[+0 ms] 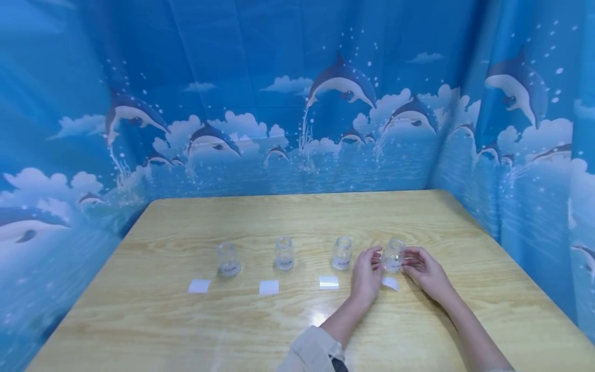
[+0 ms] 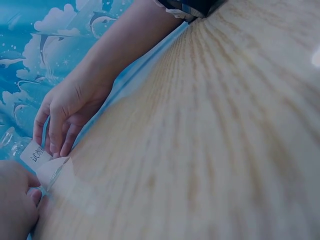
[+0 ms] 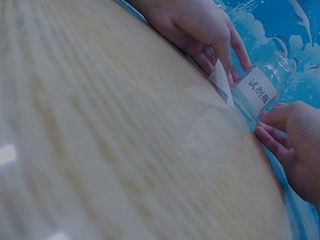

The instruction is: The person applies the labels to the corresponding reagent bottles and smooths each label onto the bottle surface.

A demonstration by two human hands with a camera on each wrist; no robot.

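At the right of the row, both hands hold a small clear glass reagent bottle [image 1: 393,257] with a white, handwritten label [image 3: 256,91] on its front. My left hand [image 1: 367,274] is at its left side, fingertips against the glass. From the right, the curled fingers of my right hand [image 1: 427,274] meet the bottle; in the right wrist view they lie by its lower edge. Just in front, a white paper slip [image 1: 390,283] has its edge lifted off the table. The left wrist view shows the bottle partly hidden by the left hand.
Three similar labelled bottles, a far-left one [image 1: 229,260], a second [image 1: 284,253] and a third [image 1: 341,253], stand in a row leftward. Before them lie white slips: left [image 1: 199,286], middle [image 1: 268,287] and right [image 1: 328,282]. A dolphin-print curtain [image 1: 279,103] surrounds the wooden table [image 1: 209,330].
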